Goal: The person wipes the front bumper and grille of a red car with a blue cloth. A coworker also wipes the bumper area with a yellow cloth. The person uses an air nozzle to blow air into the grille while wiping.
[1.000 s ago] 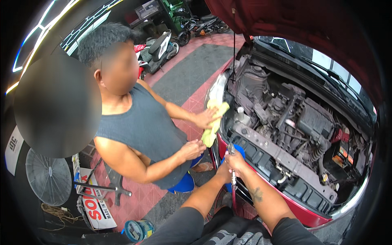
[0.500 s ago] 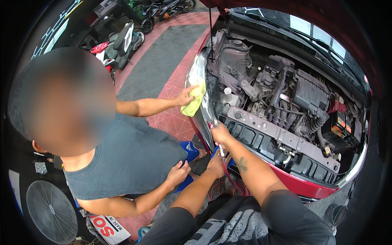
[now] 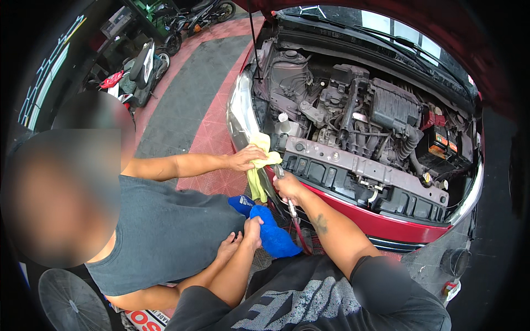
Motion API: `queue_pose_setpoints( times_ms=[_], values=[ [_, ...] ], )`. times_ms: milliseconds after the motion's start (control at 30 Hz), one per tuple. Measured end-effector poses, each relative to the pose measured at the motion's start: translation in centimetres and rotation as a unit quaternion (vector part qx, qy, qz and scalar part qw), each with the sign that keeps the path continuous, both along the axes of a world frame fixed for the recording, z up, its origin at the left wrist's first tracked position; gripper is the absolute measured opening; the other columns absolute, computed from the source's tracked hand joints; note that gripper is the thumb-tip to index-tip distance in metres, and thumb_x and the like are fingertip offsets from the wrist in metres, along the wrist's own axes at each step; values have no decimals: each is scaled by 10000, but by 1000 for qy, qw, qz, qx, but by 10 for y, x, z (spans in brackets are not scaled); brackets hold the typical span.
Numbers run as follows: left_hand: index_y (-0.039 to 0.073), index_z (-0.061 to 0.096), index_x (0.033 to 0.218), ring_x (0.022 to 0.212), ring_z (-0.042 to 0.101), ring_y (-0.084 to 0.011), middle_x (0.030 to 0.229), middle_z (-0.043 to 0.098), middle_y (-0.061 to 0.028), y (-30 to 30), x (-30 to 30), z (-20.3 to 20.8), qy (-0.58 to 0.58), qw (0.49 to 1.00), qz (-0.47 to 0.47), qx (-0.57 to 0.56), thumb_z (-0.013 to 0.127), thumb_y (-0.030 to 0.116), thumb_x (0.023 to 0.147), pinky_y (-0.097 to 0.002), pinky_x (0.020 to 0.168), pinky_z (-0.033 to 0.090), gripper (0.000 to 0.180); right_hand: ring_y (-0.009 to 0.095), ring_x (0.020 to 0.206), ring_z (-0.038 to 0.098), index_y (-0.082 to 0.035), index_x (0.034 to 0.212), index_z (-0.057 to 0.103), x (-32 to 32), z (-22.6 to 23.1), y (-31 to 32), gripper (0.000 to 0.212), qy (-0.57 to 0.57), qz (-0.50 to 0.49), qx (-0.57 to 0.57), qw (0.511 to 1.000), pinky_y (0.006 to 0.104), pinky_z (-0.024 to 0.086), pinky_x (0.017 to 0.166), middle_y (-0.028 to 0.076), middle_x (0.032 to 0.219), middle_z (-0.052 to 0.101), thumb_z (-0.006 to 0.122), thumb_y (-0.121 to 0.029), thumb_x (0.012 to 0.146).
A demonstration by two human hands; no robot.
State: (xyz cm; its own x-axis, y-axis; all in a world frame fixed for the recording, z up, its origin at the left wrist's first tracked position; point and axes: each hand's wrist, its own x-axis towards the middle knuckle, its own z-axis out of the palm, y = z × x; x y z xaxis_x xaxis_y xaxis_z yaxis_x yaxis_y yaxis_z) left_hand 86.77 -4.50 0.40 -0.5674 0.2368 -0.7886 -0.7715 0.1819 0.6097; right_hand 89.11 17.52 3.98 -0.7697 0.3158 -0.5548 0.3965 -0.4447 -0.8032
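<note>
My right hand (image 3: 289,188) is closed around an air blow gun (image 3: 291,207), its tip near the front corner of the engine bay. A red hose (image 3: 302,237) hangs from the gun's lower end. Lower left of it, my left hand (image 3: 253,230) grips a bunched blue cloth (image 3: 277,236). The co-worker's hand (image 3: 247,158) presses a yellow-green cloth (image 3: 258,182) against the lower end of the headlight (image 3: 240,113), just left of the gun. That person's other hand (image 3: 228,246) is beside my left wrist.
The red car's raised hood uncovers a dusty engine (image 3: 353,105) and a battery (image 3: 439,146). A co-worker in a grey sleeveless shirt (image 3: 165,231) stands close on my left. Parked motorcycles (image 3: 144,71), a round fan (image 3: 72,303) and a dark bucket (image 3: 455,262) stand around.
My left hand has left the gun's hose end and moved left with the blue cloth, now in fuller view. The co-worker's yellow-green cloth has slid down the headlight toward the gun.
</note>
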Motion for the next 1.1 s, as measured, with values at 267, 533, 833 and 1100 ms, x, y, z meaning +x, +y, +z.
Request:
queue_pose_setpoints(
  times_ms=[267, 533, 833, 1100],
  values=[
    [19, 615, 1111, 862, 664, -272, 966, 661, -111, 19, -9, 12, 75, 992, -72, 67, 590, 126, 786, -447, 820, 578, 344, 106, 423, 377, -119, 1040, 530, 6, 7, -6, 92, -53, 26, 52, 997, 325, 319, 363, -18, 681, 456, 573, -103, 961],
    [16, 622, 1221, 1118, 651, -422, 1248, 674, -227, 23, 10, 21, -79, 987, 33, 132, 585, 301, 810, -575, 1087, 471, 501, 167, 493, 496, -67, 1343, 574, 15, 6, 0, 346, -3, 22, 91, 996, 346, 451, 410, 68, 772, 598, 549, -246, 1048],
    [33, 440, 1563, 1533, 330, -402, 1646, 364, -234, 74, -99, 12, 595, 717, -310, -191, 579, 278, 962, -570, 1232, 317, 664, 273, 751, 710, -22, 1353, 582, 49, 1, -24, 390, -52, 7, 241, 969, 433, 532, 467, 193, 925, 704, 561, -214, 1015],
    [81, 532, 1508, 1553, 228, -488, 1644, 379, -206, 133, 38, 26, 606, 474, -580, -267, 655, 400, 916, -701, 1237, 153, 683, 520, 1155, 646, 34, 1422, 498, 285, -8, 21, 474, -90, 1, 419, 903, 553, 516, 995, 359, 1203, 663, 541, -175, 998]
  ],
)
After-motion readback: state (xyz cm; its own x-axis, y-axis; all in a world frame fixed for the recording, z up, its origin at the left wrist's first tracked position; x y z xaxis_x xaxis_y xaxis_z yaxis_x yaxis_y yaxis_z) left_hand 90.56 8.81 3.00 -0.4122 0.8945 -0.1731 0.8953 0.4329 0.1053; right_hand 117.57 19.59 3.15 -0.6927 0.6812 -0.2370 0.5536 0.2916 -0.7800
